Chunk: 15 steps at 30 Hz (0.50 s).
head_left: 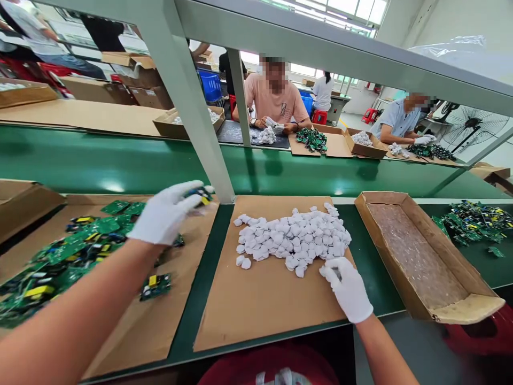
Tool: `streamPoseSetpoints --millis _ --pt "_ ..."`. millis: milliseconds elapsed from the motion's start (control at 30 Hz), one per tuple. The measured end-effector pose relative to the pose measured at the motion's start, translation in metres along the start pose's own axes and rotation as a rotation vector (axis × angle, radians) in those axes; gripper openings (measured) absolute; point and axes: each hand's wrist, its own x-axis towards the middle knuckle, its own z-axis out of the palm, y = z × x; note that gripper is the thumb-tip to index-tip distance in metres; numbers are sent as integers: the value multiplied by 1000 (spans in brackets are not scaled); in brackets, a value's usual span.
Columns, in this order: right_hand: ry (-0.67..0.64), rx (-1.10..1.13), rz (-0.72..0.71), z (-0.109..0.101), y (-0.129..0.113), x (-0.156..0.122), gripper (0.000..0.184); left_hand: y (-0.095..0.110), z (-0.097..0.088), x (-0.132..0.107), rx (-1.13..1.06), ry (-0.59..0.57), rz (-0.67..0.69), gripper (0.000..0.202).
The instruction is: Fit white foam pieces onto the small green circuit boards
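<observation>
Left hand [166,214], white glove, is raised at 10 o'clock above the left cardboard sheet [160,331]. It is closed on a small circuit board [201,194], pinched by thumb and fingertips at the edge, probably so the parts on its face stay untouched. The board heap [68,251] lies at 9 o'clock under that forearm, loose and tangled. One stray board [155,286] sits apart at the heap's 4 o'clock side. Right hand [349,289], also gloved, is low at 5 o'clock, palm down, with the fingers drawn narrow onto the near edge of the white plastic pieces [292,238]. White glove on white parts, so cannot tell if a piece is actually gripped. The pile spreads across the top half of the middle cardboard sheet [260,305] at 12 to 1 o'clock. The near half is bare, which likely gives room for the hands. Each stock sits on the side of the hand that reaches it, so the arms don't cross. The cardboard likely stops parts sliding on the green belt [120,160]. An open carton [473,307] with a plastic liner sits angled at 3 o'clock, just beside the right hand's sheet. More boards [476,219] are piled beyond it at 2 o'clock, well apart from both hands. A frame post [192,107] rises at 11 o'clock. Across the belt at 12 and 2 o'clock, two co-workers [272,101] [401,120] sit with similar piles.
</observation>
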Motion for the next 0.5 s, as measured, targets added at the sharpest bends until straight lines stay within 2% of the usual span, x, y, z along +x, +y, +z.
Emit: streamPoseSetpoints --millis 33,100,167,233,267,300,367,500 --pt "45 -20 -6 1 3 1 14 12 17 -22 -246 -134 -68 61" --pt "115 -44 -6 2 9 3 14 33 53 -68 -511 -382 -234 55" --pt "135 -36 7 1 12 3 14 44 87 -107 -660 -713 -389 49" --pt "113 -5 31 -2 10 0 17 45 117 -134 -751 -933 -521 45" --pt "94 26 47 -4 7 -2 19 43 129 -142 -785 -1006 -576 43" --pt "73 81 66 -5 4 -4 21 40 140 -148 -807 -1058 -618 43" --pt "34 250 103 -5 -4 -9 22 34 157 -153 -787 -1079 -638 45" --pt "-46 539 110 2 -17 -17 18 31 170 -155 -525 -1023 -515 63"
